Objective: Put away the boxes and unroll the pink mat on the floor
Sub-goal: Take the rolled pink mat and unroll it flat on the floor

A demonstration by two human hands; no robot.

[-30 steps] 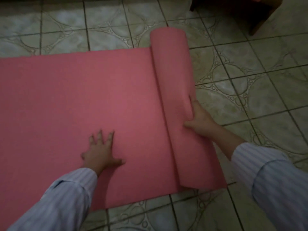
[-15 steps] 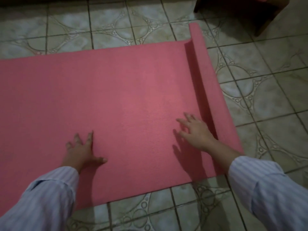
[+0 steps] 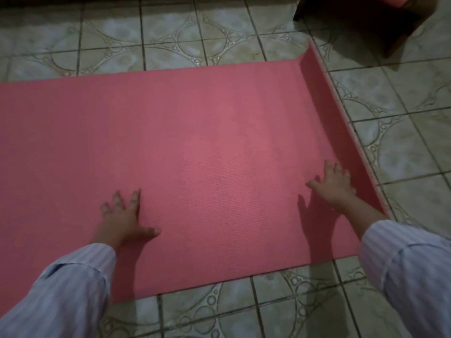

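The pink mat (image 3: 207, 147) lies spread over the tiled floor and runs out of view on the left. Its right end still curls up as a low raised lip (image 3: 341, 132). My left hand (image 3: 124, 215) rests flat on the mat near its front edge, fingers spread, holding nothing. My right hand (image 3: 332, 182) presses palm-down on the mat just inside the curled end, fingers apart. No boxes are in view.
Patterned grey-green floor tiles (image 3: 402, 147) surround the mat. A dark wooden piece of furniture (image 3: 366, 20) stands at the top right corner, close to the mat's far right corner. Both my sleeves are pale striped fabric.
The roll at the right end has been pushed out flat, leaving only a low curled lip. My right hand left the roll and now presses the mat beside the lip.
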